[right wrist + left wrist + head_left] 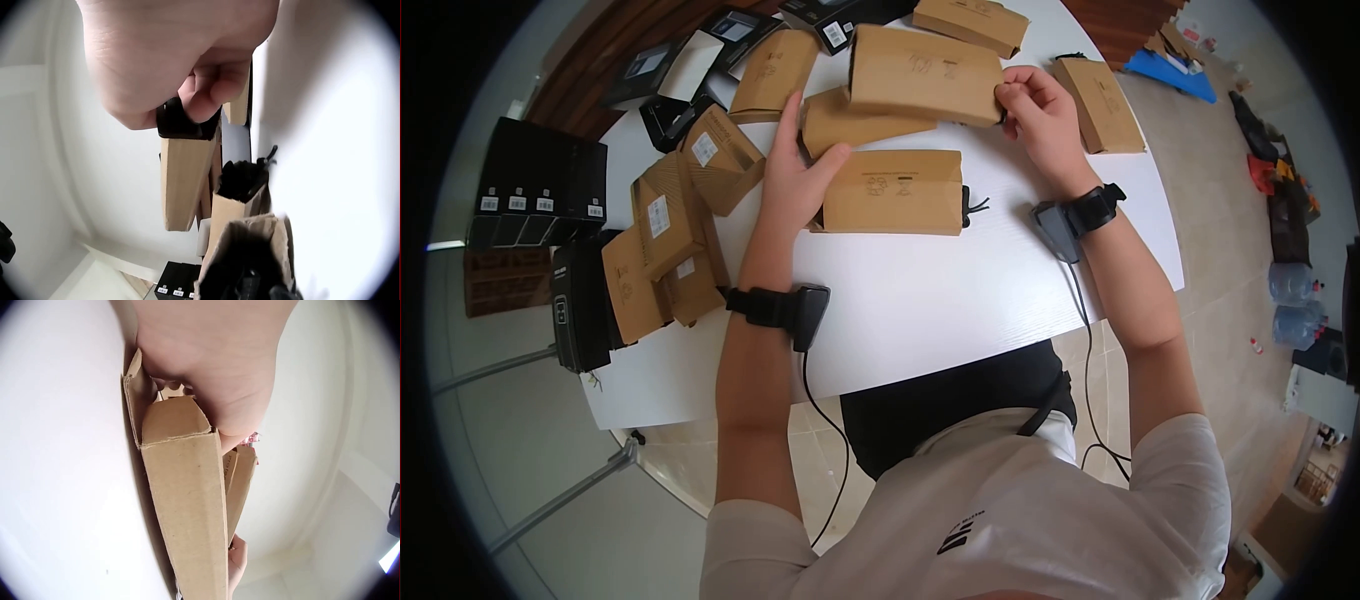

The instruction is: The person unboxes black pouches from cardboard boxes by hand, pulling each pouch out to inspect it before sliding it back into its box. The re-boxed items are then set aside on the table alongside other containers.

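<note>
So there's a big white surface [960,290] taking up most of the head view, with a person in a white shirt sitting at it. It's covered with brown cardboard boxes, plus a row of black boxes [540,195] off at the far left edge and a few more black ones up top. A loose pile of brown boxes [670,240] sits left of the arms, and one lone brown box [1102,105] lies to the right.

In the middle, the upper box [925,72] is lying flat, and the right hand [1040,115] grips its right end, fingers curled around the edge. In the right wrist view those fingers are pinching something black sticking out of that end.

Just below it is the lower box [892,192], also flat, with a black bit poking out of its right end. The left hand [795,180] is on its left end, thumb hooked over the near corner, fingers stretched up along a third box [850,122] between the two. In the left wrist view the flap on that end is open.
</note>
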A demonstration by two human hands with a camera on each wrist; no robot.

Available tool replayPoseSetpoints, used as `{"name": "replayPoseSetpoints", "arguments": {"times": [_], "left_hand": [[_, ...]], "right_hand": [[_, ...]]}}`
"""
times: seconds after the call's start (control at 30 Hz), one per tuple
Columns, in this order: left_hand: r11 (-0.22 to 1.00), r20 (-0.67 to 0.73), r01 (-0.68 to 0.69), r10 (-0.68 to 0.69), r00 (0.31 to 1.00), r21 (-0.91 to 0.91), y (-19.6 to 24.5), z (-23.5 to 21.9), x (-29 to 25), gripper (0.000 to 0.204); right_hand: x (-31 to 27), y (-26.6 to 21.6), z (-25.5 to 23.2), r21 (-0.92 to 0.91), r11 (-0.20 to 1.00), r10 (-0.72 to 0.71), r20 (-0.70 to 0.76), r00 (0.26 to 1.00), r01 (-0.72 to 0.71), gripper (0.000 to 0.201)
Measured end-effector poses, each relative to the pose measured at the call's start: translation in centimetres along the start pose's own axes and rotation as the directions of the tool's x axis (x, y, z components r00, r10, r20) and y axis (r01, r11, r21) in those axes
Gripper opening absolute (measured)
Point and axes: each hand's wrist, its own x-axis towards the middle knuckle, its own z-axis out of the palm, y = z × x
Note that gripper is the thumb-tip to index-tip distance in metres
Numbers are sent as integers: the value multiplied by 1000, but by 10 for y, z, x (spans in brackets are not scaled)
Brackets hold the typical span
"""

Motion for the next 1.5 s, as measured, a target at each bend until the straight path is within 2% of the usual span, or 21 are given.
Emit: {"name": "replayPoseSetpoints", "arguments": {"times": [0.03,0.1,0.13,0.2,0.23,0.3,0.33,0.4,0.6,0.67,0.73,0.77,0.83,1.0,1.07,1.13,1.2,1.27,1.4,1.47,1.5], "left_hand": [[1000,-2,-1,1,1000,1,-2,-1,2,81],[992,-181,-76,94,979,103,-7,-6,5,71],[992,-182,-76,94,979,104,-8,-10,6,71],[966,-181,-259,251,951,-21,-9,-16,6,72],[966,-182,-256,248,951,-20,-4,-14,5,72],[953,25,-294,297,955,-73,7,-6,1,83],[954,24,-291,294,956,-73,14,-3,-2,83],[990,162,-139,140,977,-20,25,1,-7,93],[972,128,-159,137,982,175,23,1,-6,97],[982,131,-120,101,986,143,24,1,-6,96],[990,133,-81,66,989,111,23,0,-7,95],[991,126,-76,62,990,113,20,-1,-6,93],[991,121,-74,60,991,112,20,-1,-7,91],[993,114,-50,38,993,107,25,-1,-8,88],[993,113,-63,51,992,100,23,-1,-7,87],[993,110,-69,59,992,92,23,-1,-9,86],[996,28,32,-29,999,-84,28,-3,-10,82],[994,24,39,-36,999,-105,30,-3,-10,80],[986,11,59,-58,998,-153,33,-4,-10,74],[972,-22,56,-63,998,-227,26,-8,-8,74],[953,-54,55,-74,996,-299,23,-10,-7,74]], "right_hand": [[-3,-1,3,1,1000,-1,2,1000,1,15],[-8,-3,8,37,999,22,109,994,-26,13],[-10,-1,9,28,999,21,131,991,-25,13],[-12,-2,13,26,999,42,175,984,-47,14],[-13,-3,14,21,997,62,217,974,-69,15],[-14,-6,16,-15,996,85,248,965,-84,16],[-15,-7,16,-52,994,105,278,955,-94,17],[-14,-6,15,-86,993,106,292,951,-84,18],[-8,5,11,-133,990,-5,283,959,44,15],[-5,9,8,-138,986,-58,256,965,96,12],[-1,10,-1,-155,988,-13,104,995,29,13],[2,11,-3,-155,987,-14,103,995,30,13],[5,9,-5,-83,993,84,-13,996,-85,13],[4,9,3,-28,994,104,-18,994,-105,30],[2,9,2,-147,981,139,97,986,-124,44],[-3,-5,1,-211,968,170,138,976,-139,48],[-5,-8,2,-273,950,205,178,962,-152,51],[-3,-4,-1,-247,961,179,229,957,-120,47],[-1,-9,-2,-227,962,195,191,962,-151,39],[4,-3,-8,-26,982,187,84,979,-185,30],[5,-1,-9,-26,983,185,85,979,-183,30]]}}
